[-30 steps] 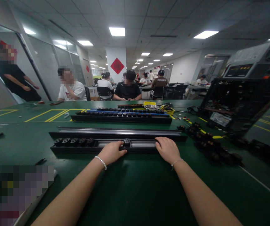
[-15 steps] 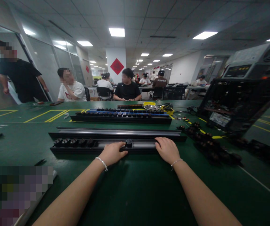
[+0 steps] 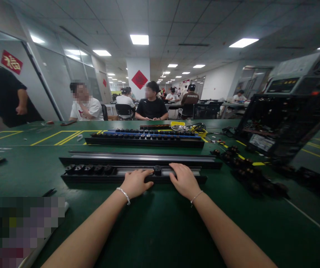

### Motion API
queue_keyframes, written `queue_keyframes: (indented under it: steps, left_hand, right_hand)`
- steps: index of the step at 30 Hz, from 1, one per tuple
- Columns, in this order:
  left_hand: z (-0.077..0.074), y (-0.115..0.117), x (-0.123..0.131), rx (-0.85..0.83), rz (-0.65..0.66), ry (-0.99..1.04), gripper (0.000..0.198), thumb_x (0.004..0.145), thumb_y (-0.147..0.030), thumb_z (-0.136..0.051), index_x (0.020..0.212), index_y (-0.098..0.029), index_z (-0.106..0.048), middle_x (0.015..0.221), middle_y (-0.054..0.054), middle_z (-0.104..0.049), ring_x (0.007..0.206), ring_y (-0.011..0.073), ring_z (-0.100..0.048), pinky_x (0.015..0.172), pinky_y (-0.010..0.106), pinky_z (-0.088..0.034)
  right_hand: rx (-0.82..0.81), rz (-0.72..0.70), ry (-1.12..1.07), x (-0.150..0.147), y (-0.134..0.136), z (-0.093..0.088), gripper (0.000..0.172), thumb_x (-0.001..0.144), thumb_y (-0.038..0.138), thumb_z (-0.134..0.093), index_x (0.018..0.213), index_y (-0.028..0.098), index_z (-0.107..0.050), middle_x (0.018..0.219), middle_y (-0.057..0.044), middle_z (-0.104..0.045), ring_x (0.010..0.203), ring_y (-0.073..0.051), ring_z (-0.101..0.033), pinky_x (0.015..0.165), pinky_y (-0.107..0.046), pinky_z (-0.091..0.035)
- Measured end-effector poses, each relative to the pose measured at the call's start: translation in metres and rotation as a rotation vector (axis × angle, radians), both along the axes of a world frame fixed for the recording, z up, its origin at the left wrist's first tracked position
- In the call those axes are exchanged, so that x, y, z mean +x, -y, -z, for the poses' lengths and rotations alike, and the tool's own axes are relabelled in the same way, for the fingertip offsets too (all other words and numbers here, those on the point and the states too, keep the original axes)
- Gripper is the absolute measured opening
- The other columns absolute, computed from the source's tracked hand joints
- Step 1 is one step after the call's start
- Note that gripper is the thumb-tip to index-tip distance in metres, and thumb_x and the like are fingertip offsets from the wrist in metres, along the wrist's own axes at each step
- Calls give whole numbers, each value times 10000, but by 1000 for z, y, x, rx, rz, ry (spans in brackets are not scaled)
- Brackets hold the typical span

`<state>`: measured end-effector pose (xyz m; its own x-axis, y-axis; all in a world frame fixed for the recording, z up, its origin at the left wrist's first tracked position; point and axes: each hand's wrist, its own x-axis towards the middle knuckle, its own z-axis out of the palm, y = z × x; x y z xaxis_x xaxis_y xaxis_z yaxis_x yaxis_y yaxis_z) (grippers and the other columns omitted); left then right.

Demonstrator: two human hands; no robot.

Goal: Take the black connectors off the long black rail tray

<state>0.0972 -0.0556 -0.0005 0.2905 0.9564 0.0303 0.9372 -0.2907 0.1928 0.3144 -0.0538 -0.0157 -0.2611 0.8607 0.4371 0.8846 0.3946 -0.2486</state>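
Note:
A long black channel (image 3: pixel 93 181) lies across the green table in front of me. Several black socket-like modules (image 3: pixel 89 169) sit in a row at its left end, and a single black module (image 3: pixel 157 170) sits farther right. My left hand (image 3: pixel 136 183) rests on the channel with fingers stretched and thumb apart, its fingertips just left of the single module and perhaps touching it. To the right of that module, my right hand (image 3: pixel 184 181) lies over the channel, fingers extended and thumb apart. Neither hand grips anything visible.
Behind lies a second channel (image 3: pixel 143 157), then a filled one (image 3: pixel 144 142). Loose black modules (image 3: pixel 249 175) lie in a heap at right, near an opened computer case (image 3: pixel 277 123). A pixelated object (image 3: pixel 20 230) is at lower left. Several people sit beyond the table.
My right hand has slid left along the channel towards the single module. That module and my left hand appear slightly farther right. A person at far left has moved left.

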Motion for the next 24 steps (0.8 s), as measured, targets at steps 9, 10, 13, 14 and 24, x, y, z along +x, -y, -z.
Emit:
queue_keyframes:
  steps: [9,10,13,14,24]
  left_hand:
    - [3,2,4,8,11,-51,537,781,-503,-486,1300,-390,-411,1182,79,-567,1132,296,-486,916,494,-330]
    - [4,2,4,12,17,-64,547,777,-508,-489,1305,-398,-401,1168,83,-568,1124,300,-491,906,497,-334]
    - [7,1,5,29,35,-99,582,768,-520,-493,1325,-418,-359,1136,94,-572,1102,312,-503,884,513,-338]
    - [7,1,6,33,42,-108,593,766,-525,-492,1331,-423,-345,1127,97,-574,1096,316,-506,878,519,-338]
    - [8,1,9,43,49,-148,627,748,-544,-512,1336,-429,-329,1112,111,-568,1075,324,-508,880,570,-321]
  right_hand:
    - [-84,51,-48,-36,1,5,448,862,413,-392,1240,206,-510,1250,-66,-563,1190,-218,-437,1006,-394,-275]
    - [-89,66,-59,-36,1,5,444,861,418,-392,1232,206,-514,1247,-63,-565,1185,-215,-441,1005,-391,-273]
    - [-95,104,-95,-39,0,5,426,857,421,-399,1202,208,-530,1228,-61,-576,1164,-199,-459,996,-378,-273]
    - [-94,116,-105,-40,0,5,419,854,422,-405,1191,210,-535,1222,-61,-579,1158,-195,-464,993,-375,-273]
    - [-64,218,-150,-49,-2,6,393,843,452,-435,1152,244,-559,1181,-58,-602,1106,-207,-486,936,-375,-285]
